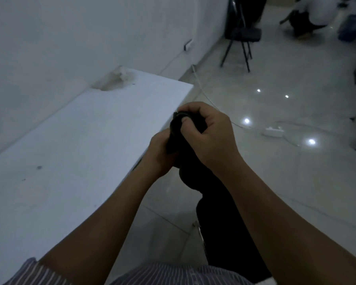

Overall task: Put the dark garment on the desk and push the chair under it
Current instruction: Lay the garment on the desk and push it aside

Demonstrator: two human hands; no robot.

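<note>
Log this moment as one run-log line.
phase: carrying | dark garment: held in both hands, hanging, not on desk | left hand: gripping | right hand: gripping

shirt (169,274): striped, purple-white | sleeves: short | forearms: bare

1. I could read no text, label, brand, number or sign anywhere in the head view.
2. The white rectangular wall socket plate (187,44) was too small and blurred for me to make out any marking.
3. The white power strip on the glossy tiled floor (273,132) showed me nothing legible either.
</note>
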